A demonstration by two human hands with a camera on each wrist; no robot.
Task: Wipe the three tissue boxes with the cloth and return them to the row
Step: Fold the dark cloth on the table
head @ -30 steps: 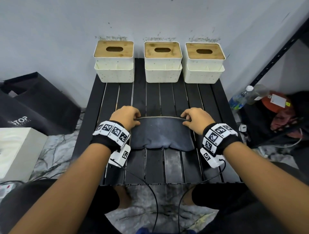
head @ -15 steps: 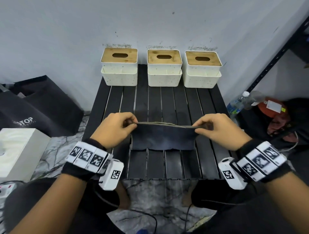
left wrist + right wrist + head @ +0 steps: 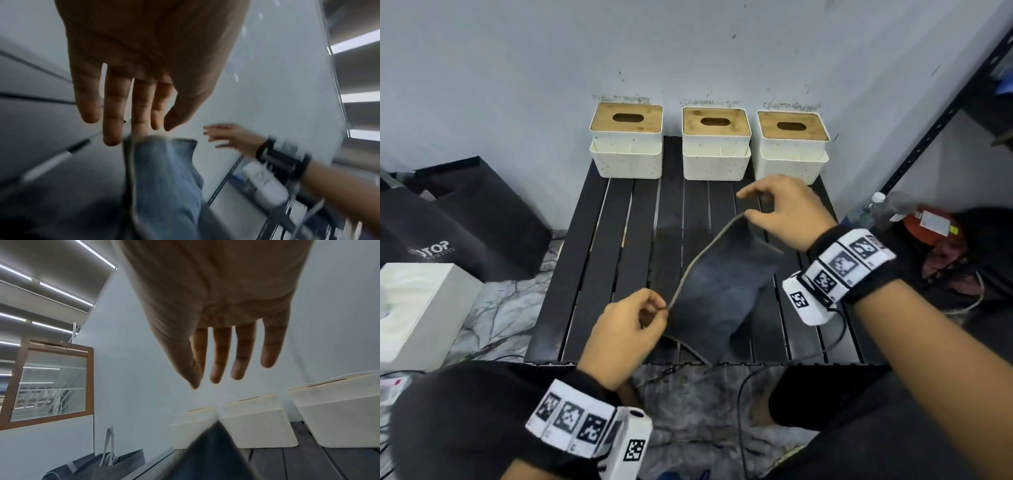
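Change vs 0.5 s ago: the cloth (image 3: 717,291) was stretched level, left to right, between both hands; now its top edge runs on a diagonal, from near left up to far right. Right hand (image 3: 789,214) has moved away toward the wall and sits higher in the head view; left hand (image 3: 625,329) has drawn back toward the body.

Count: three tissue boxes, one cloth, two hands, one table (image 3: 599,274).

Boxes: left box (image 3: 626,150), middle box (image 3: 716,150), right box (image 3: 791,150) stand in a row at the table's far edge against the wall, slotted wooden lids up, apart from each other.

Cloth: held above the table's near right part, hanging below its raised edge. Long axis follows that diagonal edge; lower corner reaches the table's near edge.

Left hand: thumb and forefinger pinch the near end of the cloth edge. Right hand: the head view shows thumb and fingers at the far end of the edge, other fingers loosely extended; whether it actually grips cannot be told.
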